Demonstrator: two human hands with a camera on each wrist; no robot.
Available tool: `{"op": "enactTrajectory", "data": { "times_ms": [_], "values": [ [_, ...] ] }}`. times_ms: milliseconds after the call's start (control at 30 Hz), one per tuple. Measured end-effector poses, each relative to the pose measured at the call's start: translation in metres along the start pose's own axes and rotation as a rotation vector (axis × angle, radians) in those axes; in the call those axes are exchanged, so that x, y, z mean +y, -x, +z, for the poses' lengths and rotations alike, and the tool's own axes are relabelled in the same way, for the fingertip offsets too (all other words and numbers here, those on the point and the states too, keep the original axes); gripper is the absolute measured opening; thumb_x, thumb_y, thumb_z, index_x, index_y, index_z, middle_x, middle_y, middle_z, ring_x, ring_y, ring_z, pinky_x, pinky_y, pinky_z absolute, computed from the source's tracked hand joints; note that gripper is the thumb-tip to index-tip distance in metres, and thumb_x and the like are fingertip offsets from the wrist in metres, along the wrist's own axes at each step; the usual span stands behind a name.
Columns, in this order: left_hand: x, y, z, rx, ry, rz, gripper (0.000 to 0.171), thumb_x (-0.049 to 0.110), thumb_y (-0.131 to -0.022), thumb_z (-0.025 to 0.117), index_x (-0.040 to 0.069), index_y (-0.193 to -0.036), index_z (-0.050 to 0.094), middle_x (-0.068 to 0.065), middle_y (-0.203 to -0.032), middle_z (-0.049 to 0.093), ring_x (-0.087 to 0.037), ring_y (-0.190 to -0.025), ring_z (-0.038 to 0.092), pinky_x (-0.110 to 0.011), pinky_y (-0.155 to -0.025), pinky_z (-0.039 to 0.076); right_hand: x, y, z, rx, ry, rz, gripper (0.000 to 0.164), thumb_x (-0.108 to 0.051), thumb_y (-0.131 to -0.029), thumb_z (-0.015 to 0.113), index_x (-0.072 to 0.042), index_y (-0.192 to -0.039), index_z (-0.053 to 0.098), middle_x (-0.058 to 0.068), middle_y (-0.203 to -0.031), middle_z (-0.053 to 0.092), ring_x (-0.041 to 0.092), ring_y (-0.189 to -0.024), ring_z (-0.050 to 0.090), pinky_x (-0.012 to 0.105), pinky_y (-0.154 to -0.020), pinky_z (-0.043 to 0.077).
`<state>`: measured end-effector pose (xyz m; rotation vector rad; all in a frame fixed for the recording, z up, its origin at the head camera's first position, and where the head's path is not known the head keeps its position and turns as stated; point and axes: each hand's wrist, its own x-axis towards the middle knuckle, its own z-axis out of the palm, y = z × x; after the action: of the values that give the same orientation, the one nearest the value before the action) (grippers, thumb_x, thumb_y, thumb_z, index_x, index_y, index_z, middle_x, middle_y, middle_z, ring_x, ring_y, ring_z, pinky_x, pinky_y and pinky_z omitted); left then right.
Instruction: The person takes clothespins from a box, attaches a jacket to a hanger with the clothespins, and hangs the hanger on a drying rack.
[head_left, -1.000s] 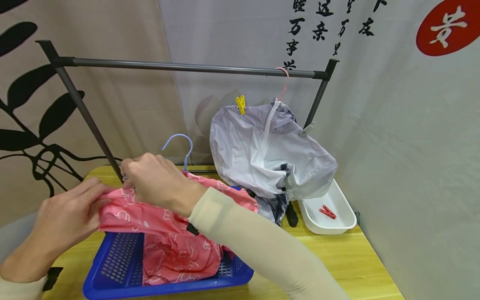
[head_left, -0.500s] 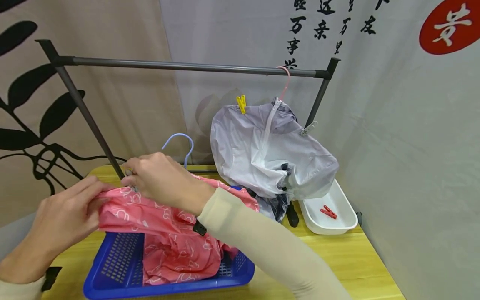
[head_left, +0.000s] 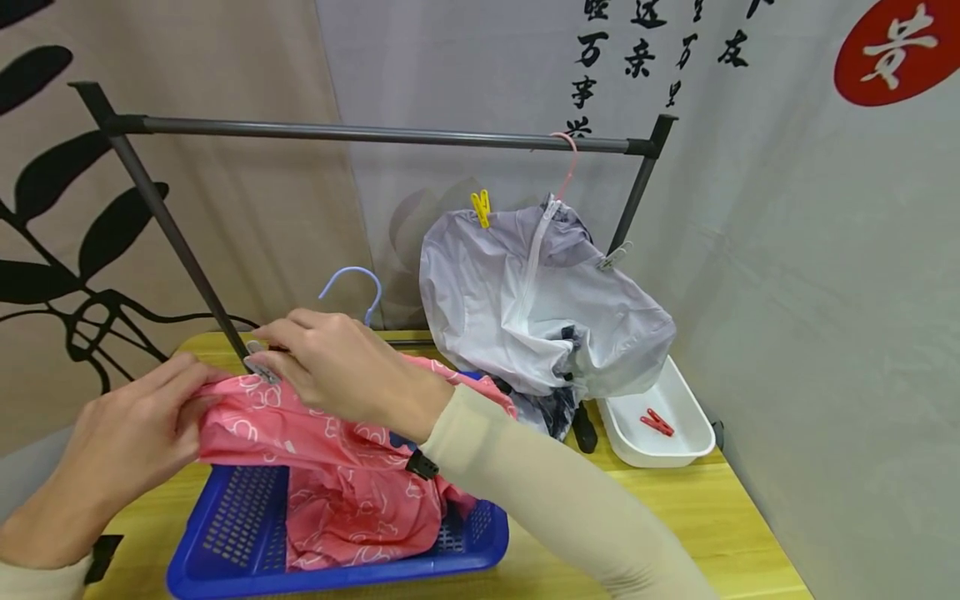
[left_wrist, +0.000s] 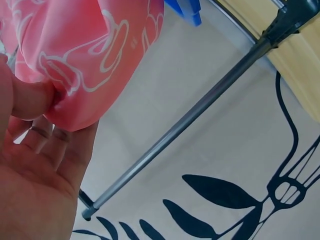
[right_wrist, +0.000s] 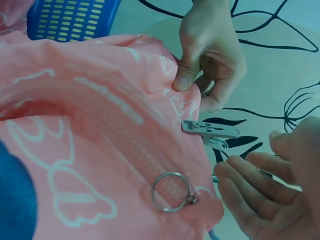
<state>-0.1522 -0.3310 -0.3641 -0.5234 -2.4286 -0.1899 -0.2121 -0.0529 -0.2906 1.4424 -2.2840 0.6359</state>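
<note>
My left hand [head_left: 142, 417] pinches the edge of a pink garment [head_left: 360, 529] printed with white outlines. In the left wrist view, its thumb presses the fabric against the fingers. The right wrist view shows a grey clothespin [right_wrist: 210, 132] clipped to the garment's edge beside my left hand. My right hand [right_wrist: 275, 185] is just off that clothespin, fingers loosely bent with nothing between them. A zipper [right_wrist: 130, 145] with a metal ring pull [right_wrist: 189, 189] runs along the garment. Behind my right hand rises the hook of a blue hanger [head_left: 352, 269]; its lower part is hidden.
Part of the garment lies in a blue basket [head_left: 240, 508] on the wooden table [head_left: 675, 533]. A dark rack [head_left: 337, 130] stands behind, with a grey-white garment [head_left: 480, 283] on a pink hanger [head_left: 574, 154]. At right, a white tray [head_left: 652, 454] holds red clothespins [head_left: 657, 422].
My right hand has moved a little right, away from the garment's edge, and its fingers have loosened. The grey clothespin stays on the fabric and now shows. My left hand keeps its place.
</note>
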Motion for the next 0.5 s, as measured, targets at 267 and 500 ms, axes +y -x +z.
{"op": "enactTrajectory", "data": {
  "times_ms": [267, 500],
  "values": [
    [0.002, -0.001, 0.000, -0.034, 0.000, -0.006, 0.047, -0.005, -0.075, 0.102, 0.004, -0.113, 0.077, -0.009, -0.099, 0.072, -0.010, -0.065, 0.053, -0.024, -0.054, 0.051, 0.005, 0.017, -0.001, 0.064, 0.052, -0.052, 0.034, -0.030, -0.119, 0.070, -0.013, -0.147, 0.079, 0.001, -0.134, 0.084, 0.008, -0.105, 0.081, 0.016, -0.092, 0.064],
    [0.003, -0.002, 0.001, -0.049, 0.012, -0.021, 0.047, -0.006, -0.076, 0.102, 0.003, -0.115, 0.077, -0.012, -0.102, 0.074, -0.016, -0.069, 0.060, -0.027, -0.057, 0.057, 0.009, 0.035, -0.002, 0.107, 0.179, -0.103, 0.037, -0.035, -0.119, 0.067, -0.016, -0.148, 0.079, -0.001, -0.143, 0.081, 0.011, -0.129, 0.080, 0.020, -0.111, 0.062]
  ]
}}
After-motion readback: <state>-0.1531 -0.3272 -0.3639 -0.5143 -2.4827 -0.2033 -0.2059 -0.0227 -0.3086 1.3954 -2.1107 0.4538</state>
